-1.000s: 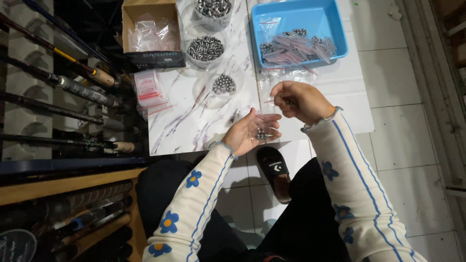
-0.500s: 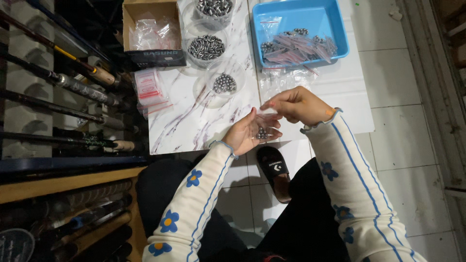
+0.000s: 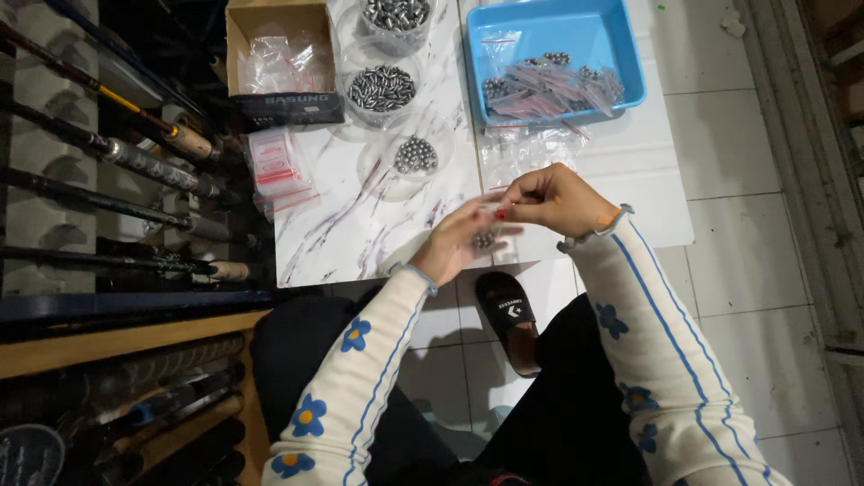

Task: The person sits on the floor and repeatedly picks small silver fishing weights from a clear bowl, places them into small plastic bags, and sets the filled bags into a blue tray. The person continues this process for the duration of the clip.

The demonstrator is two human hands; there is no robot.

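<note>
Both hands meet over the near edge of the marble-patterned board [image 3: 342, 225]: the left hand [image 3: 463, 243] lies palm up, fingers loosely curled around a few small metal balls [image 3: 484, 240], while the right hand [image 3: 553, 200] pinches its fingertips together on a small clear bag [image 3: 493, 209] just above them. Near the board's far right corner a blue tray [image 3: 621, 54] holds filled clear bags with red strips; at the far left corner stands a brown cardboard box [image 3: 279, 54] of empty bags, with a round clear tub of balls [image 3: 416, 155] between.
</note>
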